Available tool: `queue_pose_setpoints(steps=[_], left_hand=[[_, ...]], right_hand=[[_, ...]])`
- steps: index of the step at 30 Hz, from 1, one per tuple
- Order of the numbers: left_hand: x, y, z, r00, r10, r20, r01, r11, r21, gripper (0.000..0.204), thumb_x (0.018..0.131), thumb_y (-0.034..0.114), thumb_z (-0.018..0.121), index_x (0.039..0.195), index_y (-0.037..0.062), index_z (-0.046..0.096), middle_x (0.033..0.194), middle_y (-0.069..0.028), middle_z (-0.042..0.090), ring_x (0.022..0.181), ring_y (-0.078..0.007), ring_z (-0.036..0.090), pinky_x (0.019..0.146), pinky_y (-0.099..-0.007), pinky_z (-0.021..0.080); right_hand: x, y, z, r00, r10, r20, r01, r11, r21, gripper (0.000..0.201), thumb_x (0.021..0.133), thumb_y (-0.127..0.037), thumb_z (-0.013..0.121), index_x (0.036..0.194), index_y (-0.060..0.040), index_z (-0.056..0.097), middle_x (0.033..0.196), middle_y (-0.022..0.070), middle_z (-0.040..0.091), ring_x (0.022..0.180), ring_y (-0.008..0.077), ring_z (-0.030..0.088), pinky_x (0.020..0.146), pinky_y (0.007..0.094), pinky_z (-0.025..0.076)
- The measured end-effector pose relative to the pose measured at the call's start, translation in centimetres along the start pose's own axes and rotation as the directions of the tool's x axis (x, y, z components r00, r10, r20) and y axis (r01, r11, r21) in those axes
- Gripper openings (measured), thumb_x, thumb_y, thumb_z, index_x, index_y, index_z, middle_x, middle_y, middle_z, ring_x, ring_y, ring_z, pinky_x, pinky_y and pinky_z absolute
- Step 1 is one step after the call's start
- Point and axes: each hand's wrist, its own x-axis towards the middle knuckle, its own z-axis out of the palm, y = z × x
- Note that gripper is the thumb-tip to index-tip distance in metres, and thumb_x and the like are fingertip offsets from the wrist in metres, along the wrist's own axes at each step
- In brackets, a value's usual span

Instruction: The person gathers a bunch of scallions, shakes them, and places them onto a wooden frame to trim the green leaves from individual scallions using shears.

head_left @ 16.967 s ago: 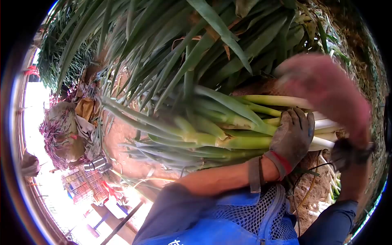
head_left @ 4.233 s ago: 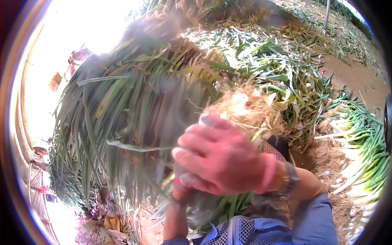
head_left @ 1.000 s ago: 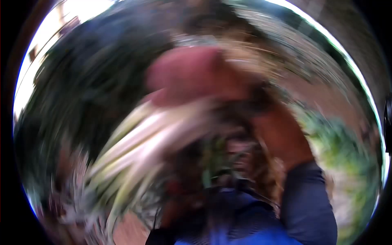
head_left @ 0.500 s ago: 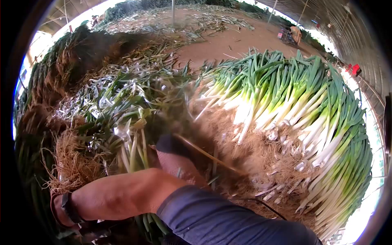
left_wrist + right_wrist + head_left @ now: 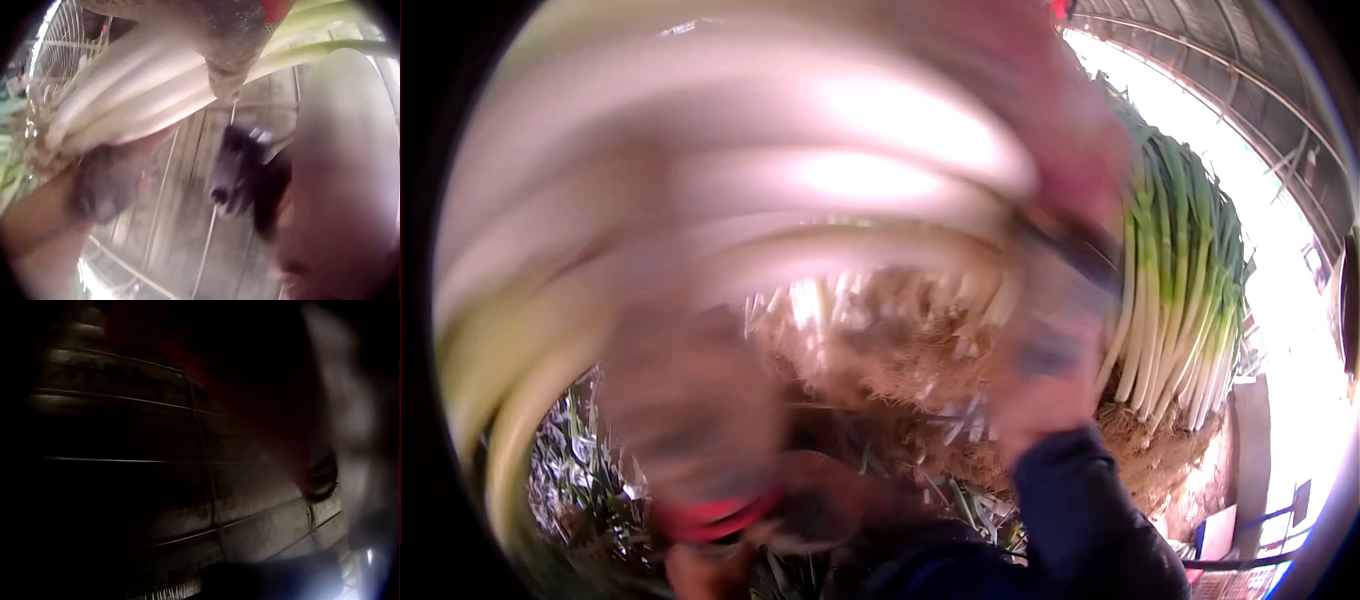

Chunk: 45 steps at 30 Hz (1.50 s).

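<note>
A bundle of long green onions [image 5: 850, 175] crosses the head view close to the camera, blurred, its white shanks towards the right. My left hand [image 5: 690, 410], in a grey-brown glove with a red cuff, is under the bundle's left part. In the left wrist view, the glove's fingers [image 5: 228, 69] curl over the white shanks [image 5: 137, 87]. My right hand [image 5: 1050, 110], in a pinkish-red glove, grips the root end, smeared by motion. The right forearm [image 5: 44, 212] passes below the roots. The right wrist view is very dark; part of the red glove [image 5: 219, 381] shows.
Laid green onions [image 5: 1175, 290] stand in a thick row at the right, roots inward. More white shanks and brown roots [image 5: 900, 350] lie ahead on the soil. Leaf scraps [image 5: 585, 450] lie at lower left. A ribbed roof [image 5: 1230, 60] arches overhead.
Since half a second ago, the view has swung right, and the bundle and both hands have come up close before the camera. Earlier, the hands were over the leafy heap at the left.
</note>
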Motion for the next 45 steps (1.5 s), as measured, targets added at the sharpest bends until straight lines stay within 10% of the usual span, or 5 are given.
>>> queue_pose_setpoints(steps=[5, 8, 26, 32, 45], left_hand=[[1.8, 1.6, 15.6, 0.899, -0.161, 0.408, 0.414, 0.62, -0.666, 0.049, 0.114, 0.035, 0.043, 0.139, -0.0019, 0.063, 0.137, -0.0216, 0.069, 0.125, -0.0263, 0.068, 0.109, -0.0426, 0.055], [4.7, 4.1, 17.4, 0.142, -0.78, 0.609, 0.988, 0.149, -0.039, 0.034, 0.106, 0.018, 0.067, 0.133, -0.0023, 0.067, 0.143, -0.0216, 0.064, 0.126, -0.0203, 0.067, 0.102, -0.0337, 0.06], [-20.5, 4.5, 17.7, 0.399, -0.504, 0.766, 0.89, 0.011, -0.457, 0.084, 0.097, 0.0, 0.073, 0.169, 0.0112, 0.031, 0.126, -0.0114, 0.068, 0.094, -0.0131, 0.068, 0.064, -0.0256, 0.053], [-27.4, 3.0, 18.8, 0.204, -0.069, 0.977, 0.389, -0.91, -0.145, 0.052, 0.102, 0.004, 0.069, 0.151, 0.002, 0.049, 0.119, -0.0157, 0.069, 0.1, -0.0237, 0.073, 0.076, -0.036, 0.064], [-23.3, 5.0, 20.2, 0.191, -0.545, 0.816, 0.621, -0.578, -0.531, 0.049, 0.101, -0.009, 0.061, 0.149, -0.0038, 0.052, 0.124, -0.0192, 0.068, 0.101, -0.0282, 0.074, 0.084, -0.0424, 0.066]], right_hand=[[-18.4, -7.7, -8.0, 0.895, -0.03, -0.446, -0.016, 0.995, -0.099, 0.061, 0.097, -0.051, 0.072, 0.138, -0.0059, 0.07, 0.125, 0.0107, 0.074, 0.116, 0.026, 0.07, 0.092, 0.0477, 0.06], [-21.8, -4.3, -10.4, 0.5, -0.028, -0.865, -0.437, 0.855, -0.281, 0.059, 0.108, -0.043, 0.061, 0.147, 0.0011, 0.058, 0.141, 0.0163, 0.066, 0.124, 0.0286, 0.068, 0.106, 0.0403, 0.056], [-30.2, -1.5, -19.5, 0.214, -0.008, -0.977, -0.457, 0.883, -0.107, 0.065, 0.101, -0.046, 0.07, 0.138, 0.0068, 0.063, 0.126, 0.0118, 0.072, 0.109, 0.0235, 0.072, 0.1, 0.0374, 0.057], [-28.9, -3.7, -18.1, 0.324, -0.273, -0.906, -0.933, 0.064, -0.354, 0.074, 0.093, -0.058, 0.071, 0.132, 0.0035, 0.066, 0.122, 0.0247, 0.072, 0.111, 0.0399, 0.072, 0.097, 0.0501, 0.055], [-14.5, -4.3, -27.4, 0.8, -0.169, -0.576, -0.53, -0.65, -0.545, 0.025, 0.099, -0.031, 0.061, 0.103, -0.0116, 0.077, 0.111, 0.0181, 0.071, 0.094, 0.0403, 0.073, 0.084, 0.0514, 0.06]])
